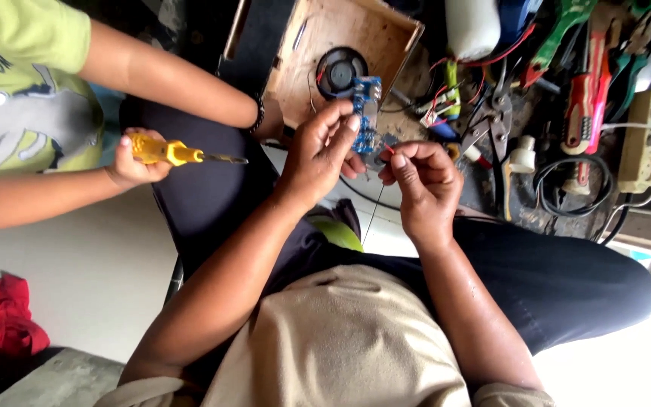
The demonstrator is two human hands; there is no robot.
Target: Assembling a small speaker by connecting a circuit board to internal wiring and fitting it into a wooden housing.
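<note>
Your left hand (318,151) pinches the blue board (367,113) at center top, fingers closed on its lower edge, holding it above your lap in front of the wooden box (340,45) with its black speaker (340,70). Your right hand (420,177) is closed in a pinch on a thin wire (374,211) with a red tip, just beside the board. Step looks like wiring the board; the next move calls for steady fingers and a fine aim at the contact. Another person's hand (131,162) at left grips a yellow screwdriver (178,153). Tools (582,90) clutter upper right.
</note>
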